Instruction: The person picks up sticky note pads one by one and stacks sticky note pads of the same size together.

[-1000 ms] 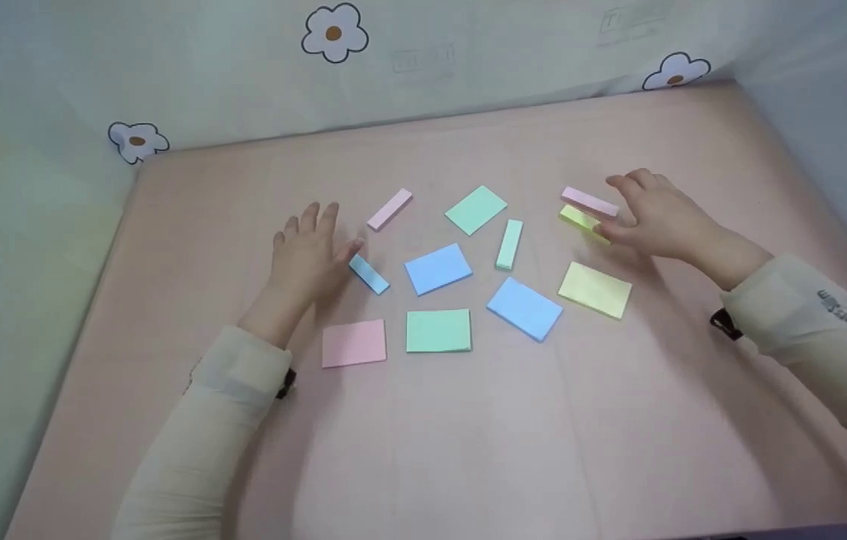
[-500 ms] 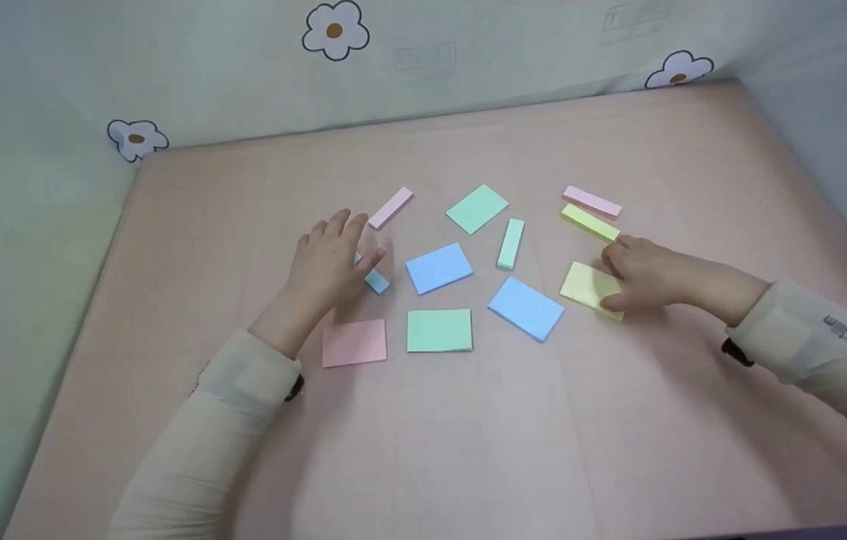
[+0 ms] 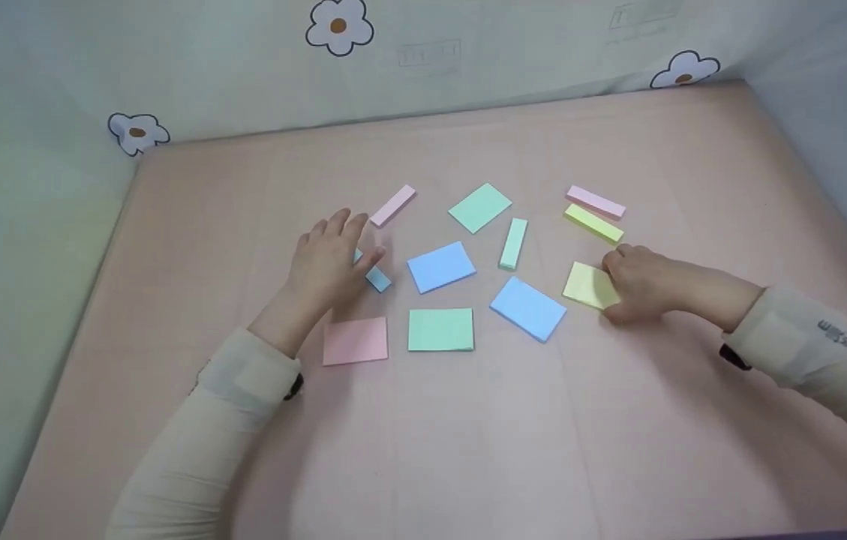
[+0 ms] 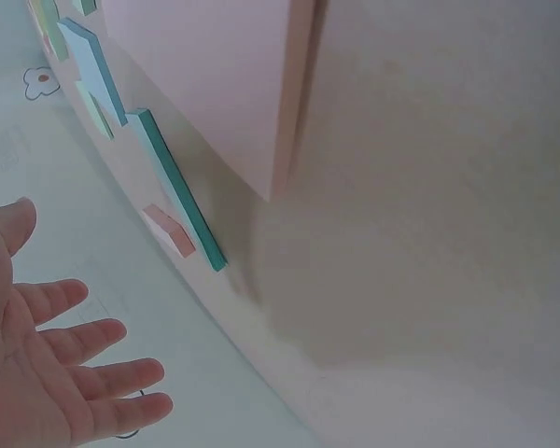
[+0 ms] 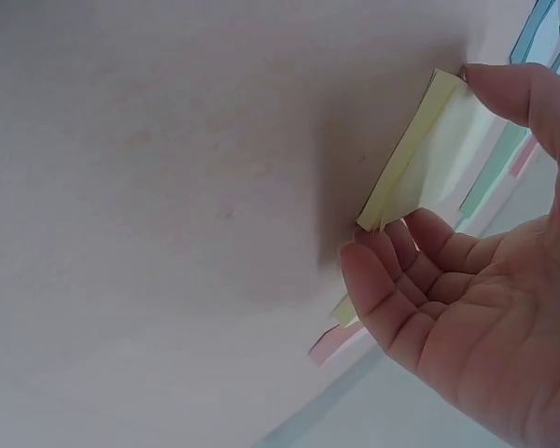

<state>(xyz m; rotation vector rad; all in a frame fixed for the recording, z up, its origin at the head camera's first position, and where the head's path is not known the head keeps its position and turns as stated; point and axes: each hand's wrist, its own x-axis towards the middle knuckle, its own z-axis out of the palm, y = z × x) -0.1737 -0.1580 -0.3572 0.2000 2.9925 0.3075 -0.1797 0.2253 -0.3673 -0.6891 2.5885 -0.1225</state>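
My right hand [image 3: 648, 283] grips a yellow sticky note pad [image 3: 587, 286] by its edges. In the right wrist view the thumb is at one end of that pad [image 5: 413, 149] and curled fingers are at the other. My left hand [image 3: 324, 264] hovers with spread fingers over a narrow blue sticky note strip [image 3: 378, 280], partly covering it. Nothing lies in the left palm [image 4: 28, 373] in the left wrist view. Just below that hand lies a pink sticky note pad [image 3: 355, 342], and a narrow pink strip [image 3: 393, 206] is beyond its fingertips.
Between the hands lie blue pads [image 3: 442, 267], green pads [image 3: 441, 330] and a narrow green strip [image 3: 513, 244]. Yellow [image 3: 593, 223] and pink [image 3: 596, 202] strips sit side by side beyond the right hand. A flower-printed cloth wall [image 3: 243, 67] borders the pink table [image 3: 468, 450].
My right hand has come from the narrow yellow and pink strips toward me and taken hold of the yellow pad. The left hand has shifted slightly right, over the blue strip.
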